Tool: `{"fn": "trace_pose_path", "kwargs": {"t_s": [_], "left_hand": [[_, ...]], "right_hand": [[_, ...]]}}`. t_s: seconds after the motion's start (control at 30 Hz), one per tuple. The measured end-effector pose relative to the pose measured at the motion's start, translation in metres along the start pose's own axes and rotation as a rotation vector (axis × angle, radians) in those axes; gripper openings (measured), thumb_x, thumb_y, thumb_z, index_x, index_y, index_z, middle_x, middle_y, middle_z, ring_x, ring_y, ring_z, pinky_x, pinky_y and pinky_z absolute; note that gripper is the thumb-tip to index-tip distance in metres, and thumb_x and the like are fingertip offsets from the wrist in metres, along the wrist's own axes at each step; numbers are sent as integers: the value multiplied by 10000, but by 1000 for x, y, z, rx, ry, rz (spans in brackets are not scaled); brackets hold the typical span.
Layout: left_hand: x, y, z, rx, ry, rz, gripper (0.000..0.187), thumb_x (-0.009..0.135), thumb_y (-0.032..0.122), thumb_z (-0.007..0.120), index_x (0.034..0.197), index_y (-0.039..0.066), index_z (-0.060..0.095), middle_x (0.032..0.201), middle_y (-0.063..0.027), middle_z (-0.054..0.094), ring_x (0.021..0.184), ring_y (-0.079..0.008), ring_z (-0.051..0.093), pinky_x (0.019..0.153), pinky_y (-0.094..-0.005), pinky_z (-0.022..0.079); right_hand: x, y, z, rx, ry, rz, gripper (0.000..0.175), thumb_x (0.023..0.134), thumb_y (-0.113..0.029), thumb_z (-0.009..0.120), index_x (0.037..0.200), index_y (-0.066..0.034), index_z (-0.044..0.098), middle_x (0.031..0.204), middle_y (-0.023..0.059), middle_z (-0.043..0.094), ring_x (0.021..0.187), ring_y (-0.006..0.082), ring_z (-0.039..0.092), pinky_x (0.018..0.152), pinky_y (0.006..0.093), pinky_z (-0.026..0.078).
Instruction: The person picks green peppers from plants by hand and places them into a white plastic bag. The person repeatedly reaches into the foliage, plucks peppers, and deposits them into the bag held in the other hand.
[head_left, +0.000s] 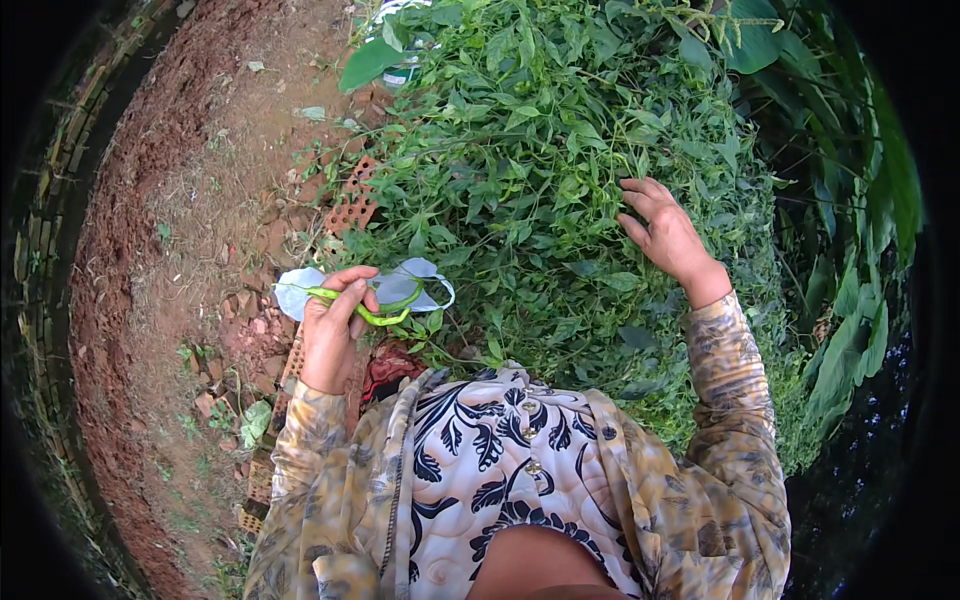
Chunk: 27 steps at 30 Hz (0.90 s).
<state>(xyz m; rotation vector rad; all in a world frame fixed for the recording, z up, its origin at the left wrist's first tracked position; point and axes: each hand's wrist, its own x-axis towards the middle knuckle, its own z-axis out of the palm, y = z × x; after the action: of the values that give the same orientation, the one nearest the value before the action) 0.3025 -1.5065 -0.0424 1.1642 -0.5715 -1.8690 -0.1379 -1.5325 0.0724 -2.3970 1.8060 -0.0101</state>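
Observation:
My left hand (337, 322) grips several long green chili peppers (386, 320), which stick out past the fingers on both sides. A thin, pale plastic bag (291, 291) hangs from the same hand, its handle loop showing to the right of the peppers. Over the dense chili plants (517, 195), my right hand (664, 229) is stretched out with its fingers slightly bent and apart. Nothing shows in its grasp. Leaves lie close to its fingertips; whether they touch cannot be made out.
Hollow red bricks (354, 196) edge the plants on the left. Beyond them lies bare reddish soil (202, 180) with broken brick pieces (247, 319). A white bucket-like container (399, 73) is partly hidden by leaves at the top. Large broad leaves (855, 330) stand on the right.

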Motion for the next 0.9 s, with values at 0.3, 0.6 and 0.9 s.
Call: {"fn": "trace_pose_path", "kwargs": {"t_s": [0.3, 0.6, 0.9], "left_hand": [[24, -8, 32, 117, -136, -97, 209, 953, 136, 650, 1124, 18, 672, 710, 26, 607, 499, -4, 363, 453, -190, 239], [81, -29, 82, 104, -350, -58, 199, 951, 102, 625, 1109, -7, 679, 742, 29, 571, 637, -57, 514, 588, -215, 387], [145, -46, 118, 493, -354, 6, 223, 877, 171, 633, 1026, 31, 721, 658, -22, 644, 610, -100, 599, 617, -277, 494]], "right_hand": [[62, -71, -40, 104, 367, -42, 190, 886, -88, 687, 1059, -11, 679, 1099, 135, 682, 1068, 319, 639, 898, 382, 526], [130, -69, 64, -46, -163, 201, 173, 906, -96, 572, 981, 6, 690, 984, 233, 679, 914, 420, 655, 821, 454, 533], [73, -25, 85, -208, 10, 204, 117, 839, -45, 608, 952, -15, 604, 1014, 230, 667, 895, 394, 678, 781, 460, 565]]}}
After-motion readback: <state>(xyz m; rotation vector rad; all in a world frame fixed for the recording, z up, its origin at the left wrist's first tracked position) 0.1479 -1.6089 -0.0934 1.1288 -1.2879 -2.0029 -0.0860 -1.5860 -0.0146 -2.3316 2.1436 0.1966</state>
